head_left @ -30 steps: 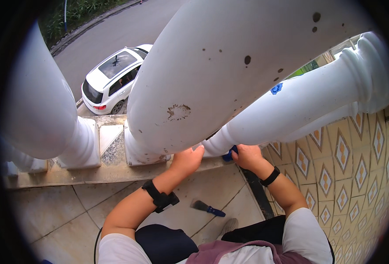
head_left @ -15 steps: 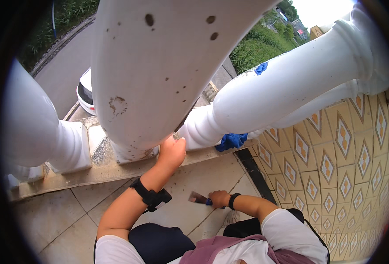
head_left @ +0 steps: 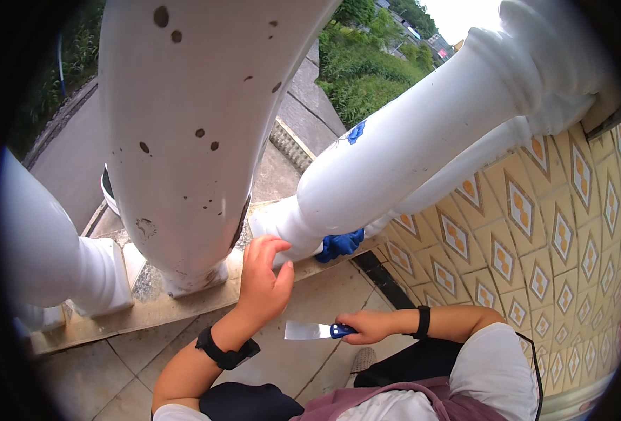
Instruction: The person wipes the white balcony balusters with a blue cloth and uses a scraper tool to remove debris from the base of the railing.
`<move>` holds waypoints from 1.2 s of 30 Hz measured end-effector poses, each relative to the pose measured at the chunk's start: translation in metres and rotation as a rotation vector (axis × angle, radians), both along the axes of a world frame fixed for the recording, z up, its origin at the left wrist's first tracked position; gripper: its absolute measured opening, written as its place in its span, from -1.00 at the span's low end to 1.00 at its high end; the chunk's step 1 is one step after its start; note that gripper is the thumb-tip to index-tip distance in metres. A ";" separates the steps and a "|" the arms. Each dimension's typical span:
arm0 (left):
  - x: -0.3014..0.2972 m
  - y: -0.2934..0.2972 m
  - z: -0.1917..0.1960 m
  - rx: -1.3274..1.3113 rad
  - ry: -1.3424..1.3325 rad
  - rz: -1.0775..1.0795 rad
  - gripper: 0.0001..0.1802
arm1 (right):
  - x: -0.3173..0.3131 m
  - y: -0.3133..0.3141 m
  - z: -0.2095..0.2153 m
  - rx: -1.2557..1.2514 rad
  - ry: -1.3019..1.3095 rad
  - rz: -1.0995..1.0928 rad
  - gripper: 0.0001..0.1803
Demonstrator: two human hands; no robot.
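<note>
A: Where is the putty knife [head_left: 315, 330] lying?
B: It is pointing left, just below the left hand [head_left: 263, 281]; the right hand [head_left: 369, 326] is gripping its blue handle.
A: And the left hand?
B: It is resting open-fingered against the white baluster [head_left: 402, 158] base, near a blue cloth [head_left: 340, 245].

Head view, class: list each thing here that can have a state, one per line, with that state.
Left hand: open, fingers on the base of a white baluster.
Right hand: closed on the blue handle of a putty knife, blade level, pointing left.
Blue cloth: crumpled on the ledge by the baluster base.
Middle baluster: paint chipped, spotted.
</note>
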State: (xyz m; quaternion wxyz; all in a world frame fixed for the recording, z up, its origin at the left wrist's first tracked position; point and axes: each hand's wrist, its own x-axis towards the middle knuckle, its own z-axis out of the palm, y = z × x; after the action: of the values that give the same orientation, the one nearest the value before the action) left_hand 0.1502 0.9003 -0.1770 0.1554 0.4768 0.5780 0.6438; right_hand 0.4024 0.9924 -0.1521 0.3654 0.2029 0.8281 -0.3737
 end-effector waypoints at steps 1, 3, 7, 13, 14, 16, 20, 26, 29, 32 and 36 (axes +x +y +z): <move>0.006 -0.004 0.014 0.048 0.033 -0.063 -0.75 | -0.002 0.006 0.026 -0.003 0.107 -0.015 -0.47; 0.014 -0.018 0.032 0.142 0.215 -0.179 -0.81 | -0.024 0.004 0.078 -0.015 0.305 -0.071 -0.37; 0.025 -0.033 0.040 0.030 0.239 -0.222 -0.80 | -0.047 -0.009 0.121 -0.167 0.319 -0.489 -0.45; 0.010 -0.026 0.027 0.010 0.373 0.078 -0.62 | -0.106 -0.022 0.134 -0.357 0.304 -0.858 -0.51; 0.008 -0.024 0.021 -0.042 0.383 0.110 -0.61 | -0.111 -0.025 0.131 -0.365 0.303 -0.852 -0.51; -0.001 -0.021 0.012 -0.043 0.396 0.160 -0.63 | -0.120 -0.032 0.126 -0.461 0.471 -0.754 -0.40; -0.009 -0.018 0.008 -0.010 0.312 0.230 -0.66 | -0.136 -0.038 0.119 -0.065 0.732 -0.198 -0.35; -0.004 -0.015 0.002 -0.157 -0.162 0.015 -0.55 | -0.156 -0.047 0.071 0.405 1.178 -0.131 -0.54; 0.000 -0.013 -0.006 -0.080 -0.216 0.024 -0.54 | -0.167 -0.056 0.061 0.474 1.272 -0.234 -0.61; -0.008 -0.010 -0.010 -0.083 -0.298 -0.054 -0.61 | -0.176 -0.061 0.051 0.619 1.324 -0.210 -0.66; -0.002 -0.005 -0.032 -0.029 -0.416 -0.007 -0.63 | -0.188 -0.069 0.047 0.715 1.277 -0.180 -0.68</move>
State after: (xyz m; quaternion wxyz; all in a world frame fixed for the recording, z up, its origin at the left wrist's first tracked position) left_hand 0.1480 0.8957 -0.2090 0.2803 0.3331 0.5409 0.7196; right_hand 0.2147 0.9234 -0.1054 -0.3084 0.1195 0.9309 -0.1549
